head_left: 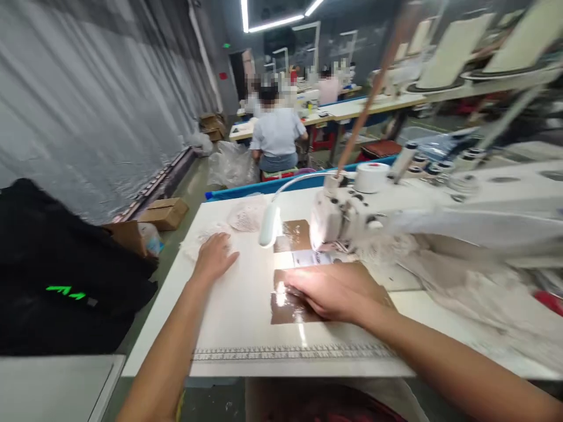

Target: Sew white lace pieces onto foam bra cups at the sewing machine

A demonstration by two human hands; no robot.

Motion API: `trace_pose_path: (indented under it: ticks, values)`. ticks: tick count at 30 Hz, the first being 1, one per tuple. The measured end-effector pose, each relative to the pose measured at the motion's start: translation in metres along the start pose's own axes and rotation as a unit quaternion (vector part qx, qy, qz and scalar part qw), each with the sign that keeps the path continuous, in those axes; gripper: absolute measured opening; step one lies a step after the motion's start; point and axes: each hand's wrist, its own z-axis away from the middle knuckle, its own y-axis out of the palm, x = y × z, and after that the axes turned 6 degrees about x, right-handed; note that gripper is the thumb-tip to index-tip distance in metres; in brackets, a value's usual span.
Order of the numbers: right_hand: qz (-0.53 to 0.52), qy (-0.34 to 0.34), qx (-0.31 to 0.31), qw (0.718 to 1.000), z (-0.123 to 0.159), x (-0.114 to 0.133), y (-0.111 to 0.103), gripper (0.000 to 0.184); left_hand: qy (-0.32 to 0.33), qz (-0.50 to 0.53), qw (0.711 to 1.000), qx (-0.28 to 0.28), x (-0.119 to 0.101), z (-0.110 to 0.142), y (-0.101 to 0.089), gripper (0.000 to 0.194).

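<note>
My left hand (215, 256) lies at the left of the white sewing table (237, 316), fingers and thumb apart. Its fingertips touch or rest just over a pale lace piece (196, 243). A second pale lace piece (246, 215) lies a little farther back. My right hand (328, 288) is low over glossy brown tape (285, 313) stuck to the tabletop, its fingers curled together. Whatever it may pinch is hidden. Just behind that hand stands the sewing machine head (328, 220), and a small lit lamp (268, 225) hangs to its left.
A printed measuring tape (290, 352) runs along the front edge. Pale fabric (475, 287) is heaped at the right. A white thread spool (372, 177) tops the machine. Black cloth (70, 269) hangs at left; a cardboard box (162, 214) is on the floor. A person (278, 132) sits ahead.
</note>
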Motion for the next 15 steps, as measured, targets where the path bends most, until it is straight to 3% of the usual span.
trace_pose_path:
  ticks: [2, 4, 7, 9, 11, 13, 15]
  values:
    - [-0.019, 0.015, 0.027, 0.999, 0.044, 0.0, -0.011, 0.024, 0.037, 0.052, 0.997, 0.05, -0.028, 0.006, -0.001, 0.042]
    - [-0.031, 0.051, 0.021, 0.998, 0.087, -0.005, -0.023, 0.028, 0.082, 0.13, 0.979, 0.137, -0.066, 0.013, -0.002, 0.038]
    - [0.018, 0.145, -0.074, 0.986, 0.147, -0.021, -0.041, 0.025, 0.194, 0.205, 0.928, 0.245, -0.13, 0.023, 0.003, 0.029]
    - [0.1, 0.231, -0.163, 0.954, 0.182, -0.036, -0.052, 0.025, 0.245, 0.219, 0.9, 0.286, -0.169, 0.026, 0.011, 0.029]
    - [0.181, 0.345, -0.2, 0.899, 0.209, -0.052, -0.061, 0.03, 0.276, 0.229, 0.876, 0.321, -0.201, 0.025, 0.024, 0.031]
    - [0.221, 0.417, -0.174, 0.864, 0.229, -0.066, -0.066, 0.034, 0.293, 0.257, 0.849, 0.356, -0.229, 0.023, 0.039, 0.033]
    - [0.227, 0.419, -0.155, 0.865, 0.241, -0.075, -0.068, 0.03, 0.285, 0.309, 0.819, 0.39, -0.254, 0.02, 0.056, 0.032]
